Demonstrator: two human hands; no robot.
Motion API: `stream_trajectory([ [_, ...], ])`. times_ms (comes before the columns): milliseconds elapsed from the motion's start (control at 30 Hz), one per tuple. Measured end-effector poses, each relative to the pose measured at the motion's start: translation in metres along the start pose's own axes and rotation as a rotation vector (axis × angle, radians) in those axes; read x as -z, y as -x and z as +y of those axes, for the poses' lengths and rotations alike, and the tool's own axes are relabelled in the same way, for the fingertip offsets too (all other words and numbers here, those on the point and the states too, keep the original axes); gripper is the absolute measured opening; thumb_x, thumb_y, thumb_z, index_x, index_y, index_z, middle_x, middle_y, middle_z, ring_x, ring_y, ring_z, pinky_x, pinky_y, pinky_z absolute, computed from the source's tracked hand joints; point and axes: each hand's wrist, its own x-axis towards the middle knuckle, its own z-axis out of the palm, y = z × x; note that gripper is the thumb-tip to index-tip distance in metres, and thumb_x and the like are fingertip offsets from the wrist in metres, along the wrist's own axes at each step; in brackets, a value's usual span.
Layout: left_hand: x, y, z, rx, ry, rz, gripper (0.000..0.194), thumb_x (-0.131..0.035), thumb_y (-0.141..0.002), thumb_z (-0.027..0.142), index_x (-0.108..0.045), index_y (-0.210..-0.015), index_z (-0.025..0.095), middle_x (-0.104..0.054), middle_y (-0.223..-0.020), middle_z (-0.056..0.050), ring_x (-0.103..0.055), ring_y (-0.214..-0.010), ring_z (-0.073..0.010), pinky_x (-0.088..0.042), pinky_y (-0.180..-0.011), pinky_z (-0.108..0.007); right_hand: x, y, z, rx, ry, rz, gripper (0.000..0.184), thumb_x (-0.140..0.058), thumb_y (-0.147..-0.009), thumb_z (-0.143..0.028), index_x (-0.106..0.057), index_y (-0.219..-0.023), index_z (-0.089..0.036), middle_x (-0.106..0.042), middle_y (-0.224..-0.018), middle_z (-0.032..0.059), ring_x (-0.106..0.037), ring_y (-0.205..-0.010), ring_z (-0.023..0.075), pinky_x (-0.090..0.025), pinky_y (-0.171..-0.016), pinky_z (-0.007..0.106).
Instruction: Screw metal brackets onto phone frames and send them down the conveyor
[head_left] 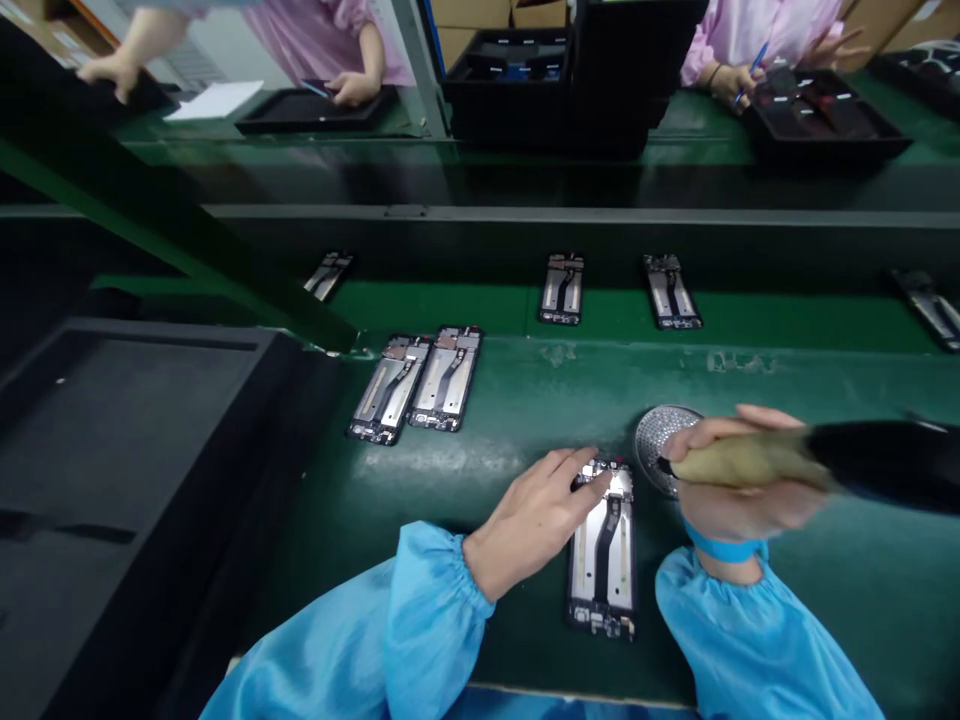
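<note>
blurred tool (761, 460): apparently pinched by right fingers (701, 434) | phone (604, 560): far end under spread left fingers (591, 494)

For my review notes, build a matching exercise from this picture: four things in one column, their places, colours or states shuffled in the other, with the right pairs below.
Column one
1. Left hand
2. Right hand
3. Round dotted metal disc
4. Wristband

Column two
A. On the green table, partly hidden behind a hand
B. Bright blue
C. Fingers on the far end of an opened phone unit
D. Gripping a tool with a yellowish section

Right pairs: 1-C, 2-D, 3-A, 4-B
</note>
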Motion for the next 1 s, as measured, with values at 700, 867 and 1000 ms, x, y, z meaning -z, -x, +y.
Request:
stream_trajectory([
  [700,-0.003,-0.002,0.000,0.001,0.020,0.040,0.030,-0.057,-0.117,0.021,-0.070,-0.143,0.018,-0.071,-0.146,-0.014,-0.071,-0.125,-0.0258,-0.067,-0.107,-0.040,-0.021,0.004,0.000,-0.014,0.005,-0.043,0.061,-0.056,-0.096,-0.081,-0.069,-0.108,-0.023,-0.066,-0.063,-0.0026,-0.058,-0.041,0.0193,-0.050,-0.041,0.036],
  [867,-0.002,-0.001,0.001,-0.002,0.014,0.030,0.030,-0.056,-0.117,0.021,-0.070,-0.143,0.018,-0.071,-0.146,-0.014,-0.070,-0.125,-0.0258,-0.066,-0.108,-0.040,-0.014,0.010,0.003,-0.047,0.003,-0.107,0.062,-0.057,-0.096,-0.084,-0.069,-0.113,-0.025,-0.067,-0.067,-0.0019,-0.061,-0.046,0.0195,-0.054,-0.047,0.038],
  [1000,-0.001,-0.002,0.001,-0.011,0.010,0.013,0.031,-0.058,-0.116,0.020,-0.070,-0.144,0.016,-0.070,-0.148,-0.015,-0.070,-0.126,-0.0273,-0.066,-0.109,-0.041,-0.014,0.012,0.006,-0.061,-0.041,-0.166,0.058,-0.062,-0.094,-0.083,-0.070,-0.108,-0.027,-0.066,-0.067,-0.0030,-0.060,-0.046,0.0188,-0.051,-0.044,0.036],
])
